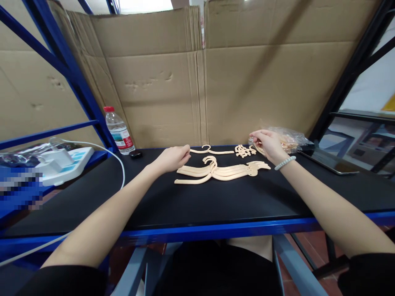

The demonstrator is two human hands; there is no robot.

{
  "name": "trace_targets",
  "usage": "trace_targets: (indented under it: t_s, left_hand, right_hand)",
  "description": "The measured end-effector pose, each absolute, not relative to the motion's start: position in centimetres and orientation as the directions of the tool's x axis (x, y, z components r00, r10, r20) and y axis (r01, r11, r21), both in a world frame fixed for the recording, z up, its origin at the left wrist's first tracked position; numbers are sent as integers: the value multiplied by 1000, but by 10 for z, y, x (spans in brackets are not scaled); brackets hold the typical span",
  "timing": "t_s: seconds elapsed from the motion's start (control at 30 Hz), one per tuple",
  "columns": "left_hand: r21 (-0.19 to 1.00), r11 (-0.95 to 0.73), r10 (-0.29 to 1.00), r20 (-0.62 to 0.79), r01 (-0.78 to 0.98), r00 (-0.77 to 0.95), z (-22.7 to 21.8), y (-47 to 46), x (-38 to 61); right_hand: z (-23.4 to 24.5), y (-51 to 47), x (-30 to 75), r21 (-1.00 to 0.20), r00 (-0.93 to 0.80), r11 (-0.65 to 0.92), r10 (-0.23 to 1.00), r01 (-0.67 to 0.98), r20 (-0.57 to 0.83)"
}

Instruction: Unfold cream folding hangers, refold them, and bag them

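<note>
A stack of several cream plastic hangers (220,170) lies on the black tabletop (197,201). Behind it lies a single cream hanger (212,151), and my left hand (173,158) pinches its left end with fingers closed. To the right sits a small heap of cream clips (243,151). My right hand (268,144), with a white bead bracelet on the wrist, is curled at the mouth of a clear plastic bag (288,139) and seems to grip a cream piece; what exactly it holds is partly hidden.
A water bottle (119,130) with a red cap stands at the back left, next to a small black object (135,154). A white device (64,162) with a white cable (119,162) sits further left. A tablet (328,159) lies right. Cardboard sheets (197,74) wall the back.
</note>
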State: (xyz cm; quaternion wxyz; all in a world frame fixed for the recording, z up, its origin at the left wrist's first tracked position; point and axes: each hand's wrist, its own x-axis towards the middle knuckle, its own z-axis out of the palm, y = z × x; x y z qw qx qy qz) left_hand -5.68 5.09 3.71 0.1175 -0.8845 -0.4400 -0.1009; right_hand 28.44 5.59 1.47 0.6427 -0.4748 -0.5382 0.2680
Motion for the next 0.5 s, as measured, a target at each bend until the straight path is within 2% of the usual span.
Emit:
trace_targets:
  t_s: [0.17, 0.33, 0.4, 0.5]
  left_hand:
    - [-29, -602, 756, 300, 798, 581, 33, 61, -65]
    - [-45, -606, 755, 281, 794, 592, 28, 70, -70]
    - [-46, -616, 749, 274, 786, 603, 26, 73, -72]
    - [-24, -636, 737, 277, 771, 616, 24, 81, -74]
  right_hand:
    - [16, 57, 287, -901, 334, 406, 837, 154, 434]
    - [13, 60, 293, -896, 340, 389, 830, 216, 442]
    - [8, 65, 297, -863, 325, 368, 816, 347, 478]
    - [1, 77, 302, -690, 195, 302, 817, 658, 543]
